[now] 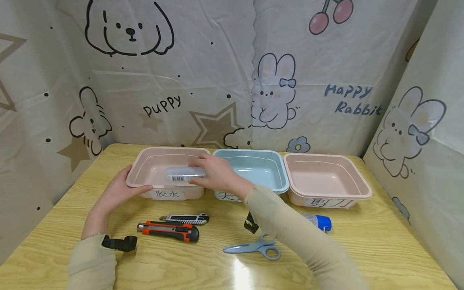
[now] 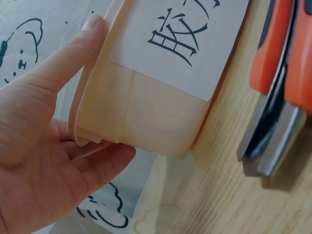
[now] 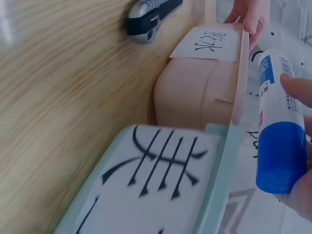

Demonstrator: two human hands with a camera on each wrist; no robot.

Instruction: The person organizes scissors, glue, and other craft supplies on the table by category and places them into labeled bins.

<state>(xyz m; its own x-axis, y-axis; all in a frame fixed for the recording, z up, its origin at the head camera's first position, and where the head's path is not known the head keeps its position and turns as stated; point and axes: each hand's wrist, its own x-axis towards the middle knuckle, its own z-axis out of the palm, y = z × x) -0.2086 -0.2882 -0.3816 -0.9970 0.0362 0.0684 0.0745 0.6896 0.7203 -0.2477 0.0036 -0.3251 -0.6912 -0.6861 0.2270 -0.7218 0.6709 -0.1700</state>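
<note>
Two hands are at the left pink bin [image 1: 194, 194]: my right hand [image 1: 216, 171] pinches a glue stick [image 3: 280, 161] over its opening, thumb and fingers drawn in around the tube, while my left hand [image 1: 117, 189] holds the near-left corner, thumb on the rim, fingers spread round the side. That smooth, round barrel could roll out of my fingers if I loosened them unevenly, then strike the rim or stray toward the blue bin [image 1: 259, 183] alongside. Pressing too hard on the corner might tip the bin or push it toward the orange-black cutter [image 1: 170, 231] on the desk [image 1: 152, 270].
</note>
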